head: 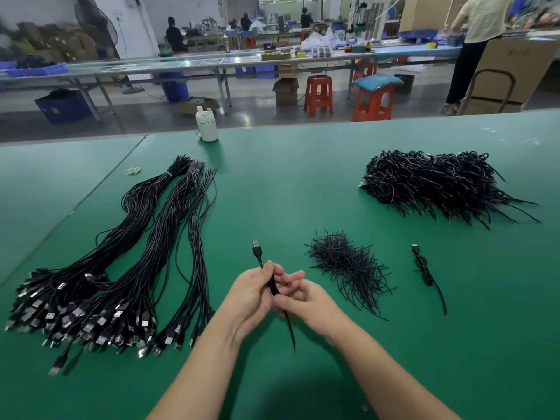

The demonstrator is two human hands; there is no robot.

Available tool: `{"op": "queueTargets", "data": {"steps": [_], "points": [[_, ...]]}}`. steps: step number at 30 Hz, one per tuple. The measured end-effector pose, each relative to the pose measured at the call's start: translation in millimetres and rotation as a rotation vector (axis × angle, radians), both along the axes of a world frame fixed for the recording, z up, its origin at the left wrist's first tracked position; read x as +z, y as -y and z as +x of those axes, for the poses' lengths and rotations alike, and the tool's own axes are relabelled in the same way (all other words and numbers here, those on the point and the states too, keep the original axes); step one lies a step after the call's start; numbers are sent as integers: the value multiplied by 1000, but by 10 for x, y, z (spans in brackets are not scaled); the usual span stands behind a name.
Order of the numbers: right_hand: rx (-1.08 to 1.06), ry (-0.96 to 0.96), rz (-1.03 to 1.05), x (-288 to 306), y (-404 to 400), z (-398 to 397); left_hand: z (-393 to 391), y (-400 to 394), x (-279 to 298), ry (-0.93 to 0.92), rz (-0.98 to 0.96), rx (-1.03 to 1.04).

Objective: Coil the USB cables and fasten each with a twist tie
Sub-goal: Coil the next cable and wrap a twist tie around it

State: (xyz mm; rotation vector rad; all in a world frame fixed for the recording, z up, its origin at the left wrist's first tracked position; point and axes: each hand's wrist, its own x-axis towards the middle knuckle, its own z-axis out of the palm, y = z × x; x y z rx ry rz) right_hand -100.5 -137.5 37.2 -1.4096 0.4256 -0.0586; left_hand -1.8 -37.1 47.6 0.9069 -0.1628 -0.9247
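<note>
My left hand (251, 291) grips the coiled cable (274, 286), right hand (306, 301) fingers pinching at it, probably tying. Far right pile (436, 184) done; one coil (427, 274) near right; left bundles (121, 268) remain. Ties (348, 265) between.

Factory assembly floor: long green workbenches (303, 177), plastic stools (318, 93), cartons (515, 71).

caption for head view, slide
Both hands grip a coiled USB cable above the green table, twist ties alongside.
</note>
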Motion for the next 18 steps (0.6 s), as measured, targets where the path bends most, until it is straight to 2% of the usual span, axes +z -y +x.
{"op": "queueTargets", "data": {"steps": [3, 9, 13, 15, 18], "points": [[-34, 71, 79, -8, 9, -34, -61, 39, 30, 31, -4, -74], [-128, 71, 100, -156, -9, -84, -20, -15, 98, 157, 42, -323], [-207, 66, 227, -279, -42, -49, -30, -40, 206, 208, 107, -361], [-159, 106, 317, -293, -22, -42, -51, -46, 242, 280, 130, -390], [-38, 186, 300, -258, -4, -70, -36, -67, 209, 265, 125, -418]]}}
